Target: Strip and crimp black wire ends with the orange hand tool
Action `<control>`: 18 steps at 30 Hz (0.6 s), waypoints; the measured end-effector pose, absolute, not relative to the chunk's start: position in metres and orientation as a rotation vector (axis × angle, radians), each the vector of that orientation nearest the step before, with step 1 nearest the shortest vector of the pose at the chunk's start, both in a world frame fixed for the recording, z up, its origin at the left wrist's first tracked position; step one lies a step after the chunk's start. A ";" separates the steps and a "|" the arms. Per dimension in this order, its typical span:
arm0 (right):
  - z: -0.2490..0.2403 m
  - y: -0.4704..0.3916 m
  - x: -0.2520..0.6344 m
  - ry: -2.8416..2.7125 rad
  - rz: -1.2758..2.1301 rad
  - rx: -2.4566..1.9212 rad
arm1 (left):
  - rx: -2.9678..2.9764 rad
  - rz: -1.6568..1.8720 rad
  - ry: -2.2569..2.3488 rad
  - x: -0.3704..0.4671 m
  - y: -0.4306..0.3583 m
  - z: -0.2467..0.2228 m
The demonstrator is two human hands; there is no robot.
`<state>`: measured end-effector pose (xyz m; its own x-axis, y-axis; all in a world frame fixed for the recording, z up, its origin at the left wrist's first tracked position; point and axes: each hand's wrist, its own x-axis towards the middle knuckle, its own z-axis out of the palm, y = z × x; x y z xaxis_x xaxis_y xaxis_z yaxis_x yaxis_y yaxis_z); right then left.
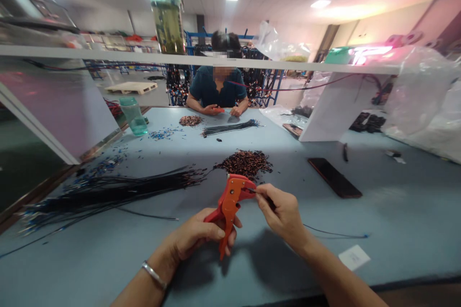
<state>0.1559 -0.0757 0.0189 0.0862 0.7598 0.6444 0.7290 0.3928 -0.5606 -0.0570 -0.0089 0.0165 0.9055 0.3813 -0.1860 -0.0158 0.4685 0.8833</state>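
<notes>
Taking the orange crimping tool (232, 201) as our reference, we read the bench from left to right. Well to the left of the tool lies a long bundle of black wires (108, 192), its near ends tipped with blue terminals, flat on the blue table (396, 220). Farther left and behind stands a green water bottle (134, 115). Our left hand (201, 236) is clenched around the lower handles of the tool, fingers wrapped under and thumb on top, holding it clear of the table with the head tilted up and to the right. We judge the tool to be rigid and of moderate weight, with plastic handles that give a secure hold; the handles are the correct grasp point, well away from the jaw. Just behind the tool sits a loose pile of small copper-coloured terminals (247, 162). Just right of the head, our right hand (283, 213) pinches a thin dark wire (334, 235) at its end and holds it at the jaw; the wire trails to the right across the table. We judge this wire to be light, limp and easily kinked, so it should be held close to the end. Farther right lies a dark phone (334, 177). Beyond the tool, across the table, a co-worker (218, 88) sits with both hands on the bench.
</notes>
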 end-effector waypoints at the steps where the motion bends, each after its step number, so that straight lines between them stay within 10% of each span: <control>1: 0.019 -0.076 0.156 -1.645 0.043 -1.335 | 1.061 0.251 0.385 -0.057 -0.009 0.017; 18: 0.022 -0.077 0.157 -1.649 0.047 -1.365 | 1.172 0.266 0.450 -0.050 -0.012 0.015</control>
<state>0.1566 -0.0765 0.0215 0.0857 0.7745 0.6267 0.7376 0.3735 -0.5626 -0.0502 -0.0119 0.0149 0.8814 0.4278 -0.2006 0.0308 0.3716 0.9279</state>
